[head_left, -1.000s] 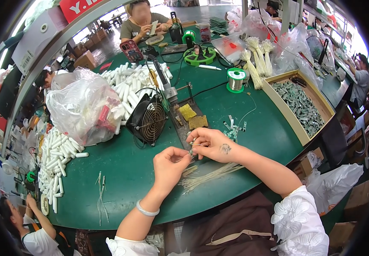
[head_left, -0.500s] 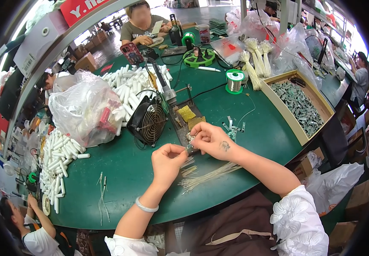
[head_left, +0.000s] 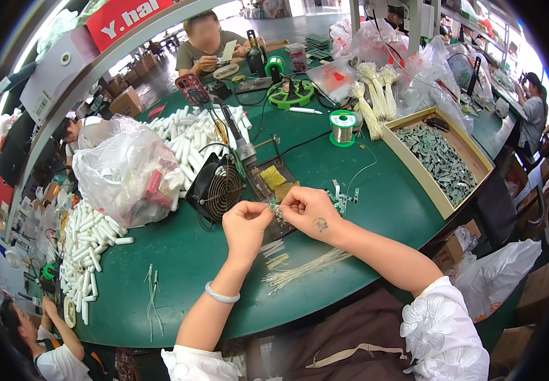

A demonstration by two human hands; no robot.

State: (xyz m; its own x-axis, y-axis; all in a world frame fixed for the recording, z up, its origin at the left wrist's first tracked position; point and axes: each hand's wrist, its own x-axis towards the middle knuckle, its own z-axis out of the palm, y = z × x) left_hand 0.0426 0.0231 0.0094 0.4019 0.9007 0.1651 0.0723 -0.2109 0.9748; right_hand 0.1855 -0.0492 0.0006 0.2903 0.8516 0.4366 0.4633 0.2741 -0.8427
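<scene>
In front of the soldering stand, my two hands meet with their fingertips close together. My left hand (head_left: 244,232) pinches a small green circuit board (head_left: 274,207), mostly covered by the fingers. Thumb and forefinger of my right hand (head_left: 316,214) are pressed together at the board's right side; what they grip is too small to make out. Below my hands a bundle of thin white wires (head_left: 306,270) lies on the green table (head_left: 198,289). A few loose small boards (head_left: 344,195) sit just beyond my right hand.
A black fan (head_left: 218,190) and yellow sponge (head_left: 273,176) stand ahead. White tubes (head_left: 90,235) and a plastic bag (head_left: 125,168) spread leftward. A solder spool (head_left: 343,129) and a box (head_left: 487,174) of circuit boards are to the right. Co-workers (head_left: 208,47) sit around.
Both hands have risen slightly away from me, with the small board between the fingertips. The view has shifted a little. Across the table, the co-worker's hand has moved.
</scene>
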